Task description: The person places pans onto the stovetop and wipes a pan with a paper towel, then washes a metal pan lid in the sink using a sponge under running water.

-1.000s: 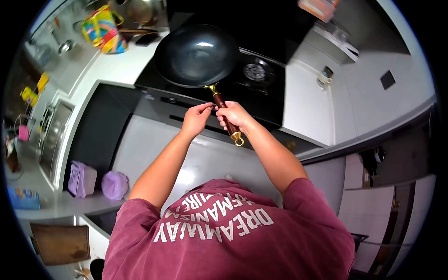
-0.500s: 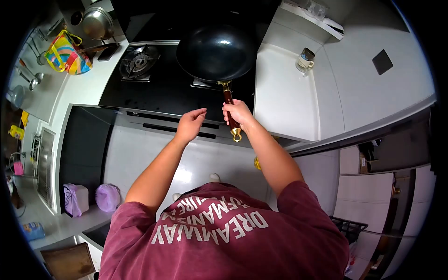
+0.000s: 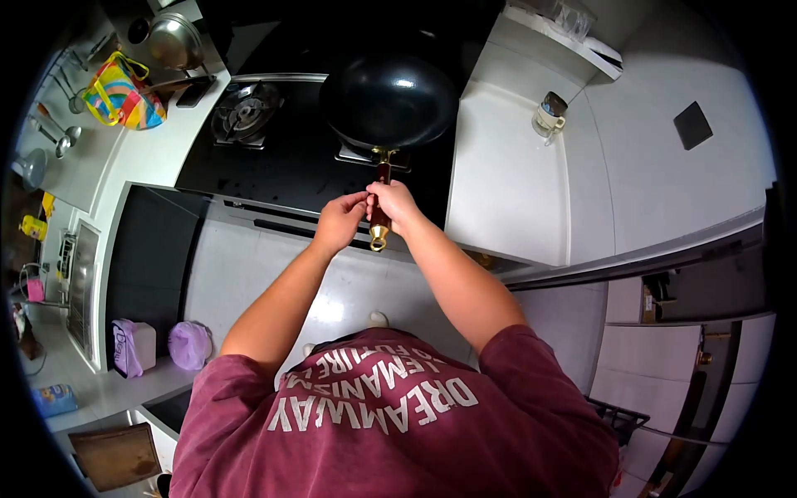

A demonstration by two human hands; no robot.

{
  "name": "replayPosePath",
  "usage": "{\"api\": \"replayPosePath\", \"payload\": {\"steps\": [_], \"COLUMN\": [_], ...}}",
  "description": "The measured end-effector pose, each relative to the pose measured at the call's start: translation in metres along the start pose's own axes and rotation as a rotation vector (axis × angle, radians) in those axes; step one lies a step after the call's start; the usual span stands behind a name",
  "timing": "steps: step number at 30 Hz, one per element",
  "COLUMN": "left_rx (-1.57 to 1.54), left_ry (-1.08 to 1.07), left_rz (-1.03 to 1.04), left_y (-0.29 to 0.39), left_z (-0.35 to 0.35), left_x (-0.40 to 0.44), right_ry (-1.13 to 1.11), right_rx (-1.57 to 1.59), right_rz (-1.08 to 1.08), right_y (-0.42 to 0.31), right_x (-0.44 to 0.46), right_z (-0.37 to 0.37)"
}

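A dark wok [image 3: 386, 108] sits over the right burner of the black gas hob, its wooden handle with brass fittings [image 3: 379, 224] pointing toward me. My right hand [image 3: 393, 205] is wrapped round the middle of that handle. Close against it on the left is my left hand [image 3: 338, 224], its fingers pressed together and their tips meeting the right hand's fingers beside the handle. Whether anything is between the left fingertips is hidden.
The left burner [image 3: 246, 116] has a pan support. On the right counter stands a glass jar [image 3: 548, 116]; a colourful bag [image 3: 124, 95], a phone-like dark object [image 3: 195, 91] and a steel pot [image 3: 176, 41] are at left. A purple-lined bin [image 3: 191, 344] stands lower left.
My right hand has moved left with the wok handle, turning it to nearly straight toward me. My left hand stayed near its place, and the two hands now meet.
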State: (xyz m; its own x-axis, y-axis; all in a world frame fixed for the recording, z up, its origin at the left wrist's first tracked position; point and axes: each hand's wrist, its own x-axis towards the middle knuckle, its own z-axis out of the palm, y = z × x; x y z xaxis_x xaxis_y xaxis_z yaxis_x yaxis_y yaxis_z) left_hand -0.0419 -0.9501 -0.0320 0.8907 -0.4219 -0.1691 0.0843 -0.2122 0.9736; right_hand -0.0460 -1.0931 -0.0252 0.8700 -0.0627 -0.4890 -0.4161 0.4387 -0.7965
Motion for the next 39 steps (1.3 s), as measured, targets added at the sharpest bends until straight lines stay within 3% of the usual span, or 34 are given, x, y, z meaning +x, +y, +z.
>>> {"api": "replayPosePath", "payload": {"steps": [4, 6, 7, 8, 9, 10, 16, 20, 22, 27, 32, 36, 39], "left_rx": [-0.015, 0.0, -0.018, -0.043, -0.064, -0.086, -0.092, -0.005, 0.005, 0.026, 0.023, 0.166, 0.261], "left_ry": [0.036, 0.059, 0.064, 0.098, 0.13, 0.166, 0.378, 0.608, 0.75, 1.282, 1.842, 2.262, 2.49], "left_rz": [-0.018, -0.029, -0.048, -0.029, -0.014, 0.002, 0.04, 0.049, 0.018, -0.036, -0.13, -0.325, -0.443], "left_y": [-0.008, -0.006, -0.004, -0.003, -0.008, -0.014, -0.03, -0.032, -0.044, -0.063, -0.076, -0.069, -0.064], "left_z": [-0.011, -0.02, -0.025, -0.037, -0.048, -0.06, -0.159, -0.24, -0.278, -0.323, -0.265, -0.162, -0.089], "left_x": [-0.004, -0.012, -0.015, -0.022, -0.029, -0.035, -0.09, -0.167, -0.216, -0.367, -0.502, -0.572, -0.599], "right_ry": [-0.029, -0.064, 0.029, 0.293, 0.596, 0.62, 0.088, -0.24, -0.582, -1.199, -1.739, -2.191, -2.361], "right_rx": [-0.131, -0.351, -0.532, -0.942, -1.156, -1.147, -1.171, -1.153, -0.944, -1.202, -1.212, -1.09, -0.955], "right_rz": [0.029, 0.11, 0.12, -0.118, -0.534, -0.504, -0.862, -0.793, -0.663, -0.584, -0.507, -0.377, -0.237], "right_y": [-0.002, -0.016, -0.023, -0.034, -0.029, -0.044, -0.023, 0.04, 0.091, 0.193, 0.29, 0.357, 0.404], "right_x": [-0.005, -0.013, -0.017, -0.014, -0.009, -0.026, -0.034, -0.037, -0.035, -0.095, -0.185, -0.267, -0.325], "right_z": [-0.002, -0.009, -0.01, -0.019, -0.019, -0.002, 0.136, 0.25, 0.3, 0.418, 0.468, 0.454, 0.424]}}
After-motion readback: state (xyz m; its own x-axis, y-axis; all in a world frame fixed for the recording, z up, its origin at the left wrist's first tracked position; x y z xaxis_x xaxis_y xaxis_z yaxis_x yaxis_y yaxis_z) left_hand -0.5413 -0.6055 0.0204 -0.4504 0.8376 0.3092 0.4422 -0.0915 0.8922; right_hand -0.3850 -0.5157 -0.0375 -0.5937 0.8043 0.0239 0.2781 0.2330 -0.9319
